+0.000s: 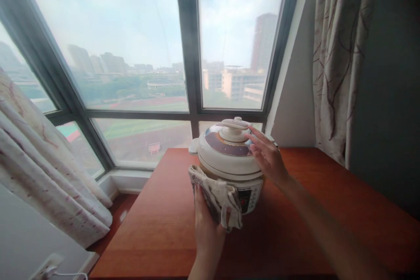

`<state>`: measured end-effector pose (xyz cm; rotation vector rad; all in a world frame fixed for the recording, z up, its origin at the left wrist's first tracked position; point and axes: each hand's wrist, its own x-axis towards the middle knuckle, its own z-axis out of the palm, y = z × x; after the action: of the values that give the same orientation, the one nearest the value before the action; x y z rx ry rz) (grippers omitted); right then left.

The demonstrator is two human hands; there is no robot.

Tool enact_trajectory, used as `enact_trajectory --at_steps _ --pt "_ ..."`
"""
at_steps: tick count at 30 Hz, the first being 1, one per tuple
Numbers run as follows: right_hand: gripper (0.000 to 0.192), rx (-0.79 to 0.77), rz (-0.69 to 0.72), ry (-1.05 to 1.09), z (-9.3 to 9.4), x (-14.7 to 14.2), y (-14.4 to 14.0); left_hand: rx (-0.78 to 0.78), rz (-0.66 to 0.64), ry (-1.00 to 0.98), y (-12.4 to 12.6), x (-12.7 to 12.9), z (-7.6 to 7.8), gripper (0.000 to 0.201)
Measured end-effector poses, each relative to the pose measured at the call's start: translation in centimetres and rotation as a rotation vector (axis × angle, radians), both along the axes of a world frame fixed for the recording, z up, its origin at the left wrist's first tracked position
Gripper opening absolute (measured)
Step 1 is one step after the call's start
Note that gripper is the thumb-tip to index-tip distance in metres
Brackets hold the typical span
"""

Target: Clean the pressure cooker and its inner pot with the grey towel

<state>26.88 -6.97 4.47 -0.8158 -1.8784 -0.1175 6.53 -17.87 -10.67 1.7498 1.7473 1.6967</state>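
Left hand (210,229) grips cloth (214,190); right hand (269,159), loosely spread, touches knob (234,133) of cooker (226,165); light pressure seems best.

Pot (229,168) stands by the middle of the table's (154,218) far edge, window (141,116) close behind. Cloth (213,188) and left hand (208,223) block its front; right hand (269,159) blocks the lid's right, forearm slanting to the near edge. Passage along the left edge, also between forearm and far right corner.
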Motion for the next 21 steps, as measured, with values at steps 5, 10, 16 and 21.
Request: enact_trajectory --at_steps 5,10,16,21 --pt "0.037 0.032 0.005 0.169 -1.2 -0.4 -0.6 -0.019 -0.005 0.014 0.2 0.0 -0.8 0.096" --pt "0.037 0.041 0.009 0.230 -1.6 -0.5 -0.5 0.132 0.037 0.118 0.3 2.0 -0.9 0.104" --pt "0.038 0.053 0.015 0.212 -1.6 -0.4 -0.4 0.281 0.044 0.324 1.9 1.6 0.4 0.126" --pt "0.038 0.048 0.008 0.220 -1.6 -0.4 -0.5 0.365 0.003 0.360 3.9 -0.4 3.3 0.121"
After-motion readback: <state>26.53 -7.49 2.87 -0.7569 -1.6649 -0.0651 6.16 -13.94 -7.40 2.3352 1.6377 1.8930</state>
